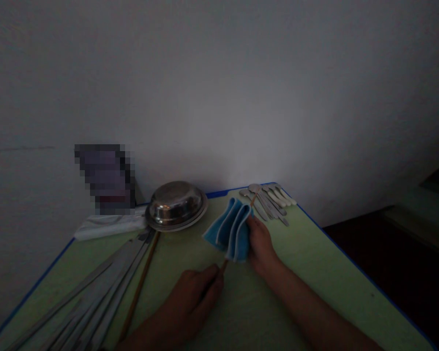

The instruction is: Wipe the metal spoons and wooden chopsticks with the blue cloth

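My left hand (199, 292) is closed around the near end of a thin brown chopstick (254, 199) and holds it tilted above the table. My right hand (261, 243) grips a blue cloth (229, 231) with pale edging. The cloth is bunched in folds around the middle of the chopstick, whose far tip sticks out beyond it. My right fingers are partly hidden behind the folds. Just beyond the cloth lie several metal spoons (254, 187) and other cutlery with pale handles (278, 197).
A shiny metal bowl (177, 202) sits upside down on a plate (201, 214) near the wall. Left of it are a white packet (109, 225) and a blurred-out upright object (108, 178). Long grey strips (106, 278) and another brown stick (142, 282) lie on the green, blue-edged table (303, 263).
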{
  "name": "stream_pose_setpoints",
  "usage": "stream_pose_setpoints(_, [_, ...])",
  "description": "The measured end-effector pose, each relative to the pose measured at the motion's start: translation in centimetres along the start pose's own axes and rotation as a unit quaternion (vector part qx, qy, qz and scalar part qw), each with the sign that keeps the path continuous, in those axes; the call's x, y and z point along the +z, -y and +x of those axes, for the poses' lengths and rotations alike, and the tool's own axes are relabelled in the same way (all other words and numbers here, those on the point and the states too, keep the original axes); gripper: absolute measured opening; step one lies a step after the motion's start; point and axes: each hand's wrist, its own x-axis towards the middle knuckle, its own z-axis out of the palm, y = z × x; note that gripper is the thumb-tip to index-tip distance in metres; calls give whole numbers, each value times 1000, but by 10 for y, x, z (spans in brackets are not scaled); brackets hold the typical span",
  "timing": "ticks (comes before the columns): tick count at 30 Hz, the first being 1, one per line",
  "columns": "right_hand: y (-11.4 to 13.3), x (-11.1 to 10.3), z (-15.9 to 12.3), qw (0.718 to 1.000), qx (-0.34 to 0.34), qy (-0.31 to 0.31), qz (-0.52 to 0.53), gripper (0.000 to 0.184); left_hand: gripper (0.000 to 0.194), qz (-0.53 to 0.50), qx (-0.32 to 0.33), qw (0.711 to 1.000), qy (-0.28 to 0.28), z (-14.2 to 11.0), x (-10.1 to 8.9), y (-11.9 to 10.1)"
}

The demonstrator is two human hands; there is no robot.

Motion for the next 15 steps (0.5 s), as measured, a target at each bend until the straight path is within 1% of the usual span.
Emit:
stream_pose_setpoints(3, [7,-3,5,999,-10,-25,17,25,32,-12,10,1000,15,-2,-1,-1])
stream_pose_setpoints(6, [9,-3,4,999,-32,-15,13,26,32,-40,19,999,20,-1,-1,0])
stream_pose_setpoints(8, [5,-2,2,999,-46,-10,-8,28,30,-61,20,998,4,1,0,1])
stream_pose_setpoints(11, [-5,1,-4,997,-55,-27,-45,35,31,-66,16,998,-11,3,3,6])
stream_pose_setpoints(13, [-11,4,-8,996,-53,-44,-58,40,35,-58,15,998,-5,4,7,10])
stream_pose_setpoints(15, [-15,7,-14,997,-46,-39,-57,44,37,-55,14,998,-4,4,11,13])
